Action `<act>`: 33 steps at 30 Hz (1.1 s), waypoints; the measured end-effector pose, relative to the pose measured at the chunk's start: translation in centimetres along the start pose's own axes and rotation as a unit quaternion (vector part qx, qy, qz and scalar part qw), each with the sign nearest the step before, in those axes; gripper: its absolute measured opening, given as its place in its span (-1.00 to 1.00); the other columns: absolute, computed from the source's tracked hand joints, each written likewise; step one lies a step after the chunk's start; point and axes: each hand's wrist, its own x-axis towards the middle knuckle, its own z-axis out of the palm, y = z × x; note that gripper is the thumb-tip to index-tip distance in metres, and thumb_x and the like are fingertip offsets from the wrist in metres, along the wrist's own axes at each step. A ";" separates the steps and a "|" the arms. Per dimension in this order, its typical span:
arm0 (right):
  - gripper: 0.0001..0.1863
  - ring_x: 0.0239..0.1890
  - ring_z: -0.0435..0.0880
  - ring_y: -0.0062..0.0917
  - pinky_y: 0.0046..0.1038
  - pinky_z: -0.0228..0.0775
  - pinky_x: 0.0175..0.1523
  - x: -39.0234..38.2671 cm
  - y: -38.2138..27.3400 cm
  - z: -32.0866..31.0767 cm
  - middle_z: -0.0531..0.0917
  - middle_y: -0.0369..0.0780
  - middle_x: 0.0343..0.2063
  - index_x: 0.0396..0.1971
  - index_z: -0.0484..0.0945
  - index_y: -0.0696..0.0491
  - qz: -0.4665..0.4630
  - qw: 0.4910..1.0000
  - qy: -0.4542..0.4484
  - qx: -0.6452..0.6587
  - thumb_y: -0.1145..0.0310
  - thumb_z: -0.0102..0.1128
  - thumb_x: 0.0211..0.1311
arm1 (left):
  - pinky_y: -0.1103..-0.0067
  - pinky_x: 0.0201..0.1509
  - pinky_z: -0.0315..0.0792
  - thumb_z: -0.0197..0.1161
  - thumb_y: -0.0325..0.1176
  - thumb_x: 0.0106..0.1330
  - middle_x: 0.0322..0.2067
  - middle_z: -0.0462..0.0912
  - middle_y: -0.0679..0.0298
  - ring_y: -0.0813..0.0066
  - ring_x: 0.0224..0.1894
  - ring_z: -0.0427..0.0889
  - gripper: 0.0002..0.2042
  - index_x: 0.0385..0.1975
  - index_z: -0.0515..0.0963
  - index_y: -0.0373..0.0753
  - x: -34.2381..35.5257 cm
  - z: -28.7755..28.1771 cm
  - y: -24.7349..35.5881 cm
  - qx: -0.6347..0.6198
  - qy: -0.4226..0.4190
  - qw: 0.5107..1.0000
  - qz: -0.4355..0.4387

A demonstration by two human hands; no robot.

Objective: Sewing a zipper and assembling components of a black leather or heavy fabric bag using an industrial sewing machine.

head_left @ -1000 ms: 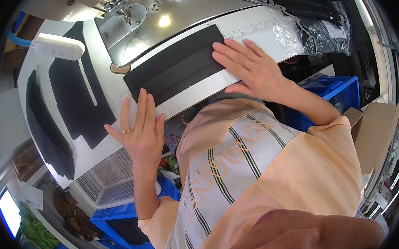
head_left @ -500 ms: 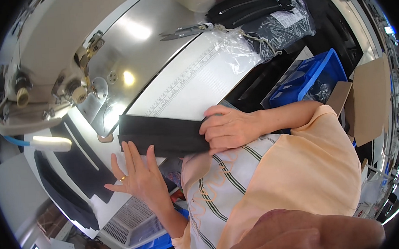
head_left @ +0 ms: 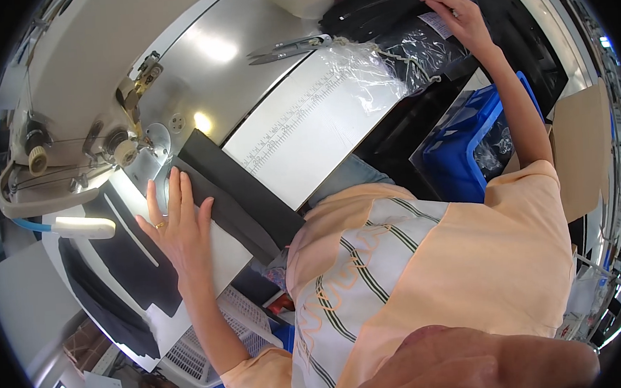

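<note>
My left hand (head_left: 182, 227) lies flat and open, fingers spread, on a dark fabric piece (head_left: 227, 206) by the sewing machine's needle area. A second, straight-edged black fabric strip (head_left: 253, 190) lies alongside it, toward the ruler. At the far right, my right hand (head_left: 462, 22) reaches over a pile of black zippers (head_left: 367, 14) in a clear plastic bag (head_left: 419, 52). Its fingers are bent close together at the pile's edge, seemingly pinching a zipper; the fingertips' hold is hard to make out.
The sewing machine (head_left: 55, 89) stands at the left. Scissors (head_left: 287, 49) lie on the metal plate beside a white ruler board (head_left: 300, 138). More dark fabric pieces (head_left: 140, 254) lie at left. A blue bin (head_left: 457, 149), cardboard box (head_left: 584, 156) and white basket (head_left: 243, 319) stand around.
My right hand has left the black fabric and moved far right to the zippers. My left hand has slid up-left with the fabric, which now lies slanted near the needle, its pieces fanned apart.
</note>
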 end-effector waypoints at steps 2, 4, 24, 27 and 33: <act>-0.86 -0.18 0.66 -0.52 -0.56 0.49 -0.08 -0.5 -0.7 -0.3 0.67 -0.21 -0.19 -0.20 0.60 0.19 0.080 0.988 0.061 0.113 0.58 0.15 0.26 | -0.05 0.41 -0.24 0.22 -0.14 0.30 0.24 0.41 0.43 0.23 0.42 0.12 -0.53 0.19 0.46 -0.13 -0.1 0.0 -0.1 -0.012 -0.009 1.000 -0.007; -0.85 -0.18 0.67 -0.52 -0.57 0.49 -0.09 0.1 -1.4 -0.6 0.67 -0.21 -0.20 -0.20 0.61 0.19 0.030 0.996 0.061 0.058 0.60 0.17 0.24 | -0.08 0.41 -0.25 0.19 -0.17 0.33 0.22 0.39 0.39 0.22 0.41 0.13 -0.55 0.20 0.46 -0.16 0.0 0.0 0.1 -0.031 -0.012 0.999 -0.011; -0.83 -0.25 0.65 -0.39 -0.46 0.46 -0.14 3.0 1.0 -2.4 0.62 -0.20 -0.26 -0.19 0.57 0.20 0.017 0.981 -0.191 -0.033 0.50 0.13 0.25 | -0.04 0.42 -0.29 0.26 -0.15 0.28 0.19 0.48 0.45 0.28 0.39 0.18 -0.57 0.14 0.49 -0.08 0.3 -0.2 0.3 -0.080 0.014 0.996 -0.035; -0.79 -0.14 0.66 -0.48 -0.56 0.43 -0.04 2.6 0.5 -2.7 0.66 -0.20 -0.18 -0.11 0.58 0.20 0.112 0.966 -0.228 0.038 0.50 0.10 0.30 | -0.05 0.42 -0.32 0.27 -0.15 0.28 0.17 0.50 0.43 0.28 0.40 0.18 -0.60 0.09 0.52 -0.10 0.3 -0.7 0.5 -0.111 0.007 0.993 -0.049; -0.73 -0.03 0.63 -0.23 -0.42 0.39 0.12 4.8 -13.4 -6.6 0.66 -0.01 -0.14 -0.18 0.60 0.32 -0.078 0.985 -0.057 0.146 0.71 -0.09 0.23 | -0.07 0.40 -0.34 0.31 -0.14 0.23 0.18 0.51 0.47 0.26 0.38 0.21 -0.61 0.05 0.56 -0.05 -0.4 -0.5 0.1 -0.093 0.008 0.994 -0.054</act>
